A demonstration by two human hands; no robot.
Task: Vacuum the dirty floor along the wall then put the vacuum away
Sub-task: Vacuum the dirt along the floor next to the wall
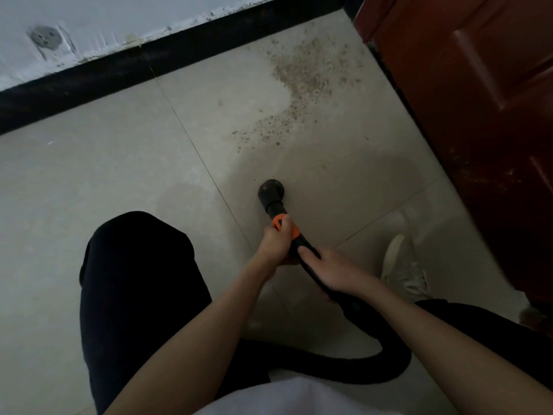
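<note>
Head view, left to right: the wall [89,28] with its black skirting [89,82] runs across the top left, and the tiled floor [89,181] below it looks largely free of grit. Near the middle, the left hand [276,242] is wrapped around the orange collar [279,224] of the vacuum wand, just behind the round black nozzle [270,190], which points down at the floor, whether touching it I cannot tell. Just beside it, the right hand [332,271] lies along the black hose [374,360], fingers curled over it. Up and to the right, a patch of brown dirt [302,85] spreads between the skirting and the red-brown door [478,100], well apart from the nozzle.

To do this step well, I would push the nozzle forward and rightward into the nearest grit, keep its mouth low, and work in slow overlapping strokes toward the corner. The right hand should feed hose slack so the nozzle does not lift.
</note>
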